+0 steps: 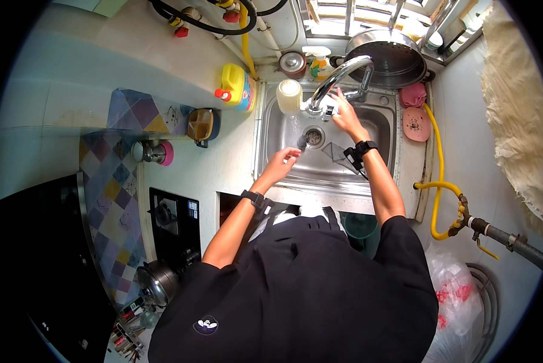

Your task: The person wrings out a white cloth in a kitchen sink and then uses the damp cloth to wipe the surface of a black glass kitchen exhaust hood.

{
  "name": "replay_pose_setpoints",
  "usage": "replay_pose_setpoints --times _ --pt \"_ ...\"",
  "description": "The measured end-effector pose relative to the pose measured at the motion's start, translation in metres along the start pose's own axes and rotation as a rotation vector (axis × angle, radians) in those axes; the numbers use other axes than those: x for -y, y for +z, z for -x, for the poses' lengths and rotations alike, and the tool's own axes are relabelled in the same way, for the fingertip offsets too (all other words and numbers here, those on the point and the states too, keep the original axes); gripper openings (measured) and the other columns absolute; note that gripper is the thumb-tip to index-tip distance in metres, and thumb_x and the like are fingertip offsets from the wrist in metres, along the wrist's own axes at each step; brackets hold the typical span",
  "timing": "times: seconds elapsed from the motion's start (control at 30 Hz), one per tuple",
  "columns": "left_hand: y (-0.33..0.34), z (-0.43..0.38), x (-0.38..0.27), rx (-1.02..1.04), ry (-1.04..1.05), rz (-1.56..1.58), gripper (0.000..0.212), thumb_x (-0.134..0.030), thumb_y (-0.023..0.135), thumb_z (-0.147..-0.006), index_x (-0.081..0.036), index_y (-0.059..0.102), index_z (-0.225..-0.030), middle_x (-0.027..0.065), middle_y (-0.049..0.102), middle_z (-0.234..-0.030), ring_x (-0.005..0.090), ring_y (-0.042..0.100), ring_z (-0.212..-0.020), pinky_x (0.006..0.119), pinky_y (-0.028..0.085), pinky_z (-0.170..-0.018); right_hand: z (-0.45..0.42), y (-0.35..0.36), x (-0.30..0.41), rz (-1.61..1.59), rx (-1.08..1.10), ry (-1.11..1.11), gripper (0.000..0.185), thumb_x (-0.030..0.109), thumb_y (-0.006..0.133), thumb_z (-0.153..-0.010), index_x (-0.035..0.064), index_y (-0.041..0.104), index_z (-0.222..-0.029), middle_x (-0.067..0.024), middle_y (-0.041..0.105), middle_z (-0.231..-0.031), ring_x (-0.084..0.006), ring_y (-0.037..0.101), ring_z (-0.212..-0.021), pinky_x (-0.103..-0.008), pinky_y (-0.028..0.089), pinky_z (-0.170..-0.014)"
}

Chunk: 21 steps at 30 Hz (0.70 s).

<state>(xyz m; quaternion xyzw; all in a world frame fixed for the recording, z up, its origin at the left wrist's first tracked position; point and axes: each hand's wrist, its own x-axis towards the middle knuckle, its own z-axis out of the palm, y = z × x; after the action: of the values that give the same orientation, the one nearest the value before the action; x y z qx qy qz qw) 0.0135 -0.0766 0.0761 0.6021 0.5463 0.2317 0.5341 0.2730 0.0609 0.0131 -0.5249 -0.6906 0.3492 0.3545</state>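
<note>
A curved chrome faucet (339, 75) reaches over a stainless steel sink (276, 154). Mounted at its outlet is what looks like a tap water filter with a cream cylinder (289, 96). Water runs down below that cylinder. My right hand (347, 117) is beside the outlet, fingers extended, close to a small black part (330, 110) there; whether it grips this part is unclear. Over the sink's near left side, my left hand (281, 167) is empty with loosely bent fingers. A dark scouring pad (302, 143) lies beside the drain (315, 137), and a grey cloth (335, 152) to its right.
A yellow detergent jug (238, 88), a spray bottle (319, 63) and a large metal pan (386, 59) stand around the sink. Right of it are a pink dish (416, 124) and a yellow hose (439, 159). A gas stove (174, 222) is at left.
</note>
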Motion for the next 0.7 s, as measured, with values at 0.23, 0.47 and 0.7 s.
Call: replay_pose_setpoints --times 0.23,0.47,0.7 --pt "0.002 -0.001 -0.044 -0.022 0.288 -0.380 0.057 -0.002 0.057 -0.077 -0.005 0.042 -0.132 0.0147 0.044 -0.134 0.0277 0.049 -0.118 0.039 0.041 -0.095 0.035 0.015 0.043 -0.581 0.094 0.380 0.034 0.007 0.062 -0.075 0.0028 0.054 -0.107 -0.0063 0.060 -0.081 -0.0150 0.059 -0.067 -0.0276 0.048 -0.050" --pt "-0.001 0.001 -0.055 0.101 0.584 -0.868 0.073 -0.001 0.058 -0.072 -0.005 0.032 -0.140 0.0125 0.031 -0.146 0.0308 0.028 -0.137 0.048 0.024 -0.111 0.108 0.020 0.068 -1.866 0.605 0.885 0.023 0.002 0.061 -0.079 0.0020 0.054 -0.101 -0.0085 0.056 -0.082 -0.0124 0.048 -0.064 -0.0245 0.040 -0.052" --pt "0.002 -0.014 -0.056 0.107 0.974 -0.890 0.061 -0.003 0.060 -0.074 -0.006 0.042 -0.131 0.0156 0.037 -0.142 0.0319 0.035 -0.132 0.050 0.028 -0.109 0.120 0.011 0.095 -1.538 0.827 0.844 0.015 0.002 0.062 -0.082 0.0045 0.053 -0.093 -0.0059 0.050 -0.082 -0.0082 0.041 -0.062 -0.0201 0.035 -0.050"
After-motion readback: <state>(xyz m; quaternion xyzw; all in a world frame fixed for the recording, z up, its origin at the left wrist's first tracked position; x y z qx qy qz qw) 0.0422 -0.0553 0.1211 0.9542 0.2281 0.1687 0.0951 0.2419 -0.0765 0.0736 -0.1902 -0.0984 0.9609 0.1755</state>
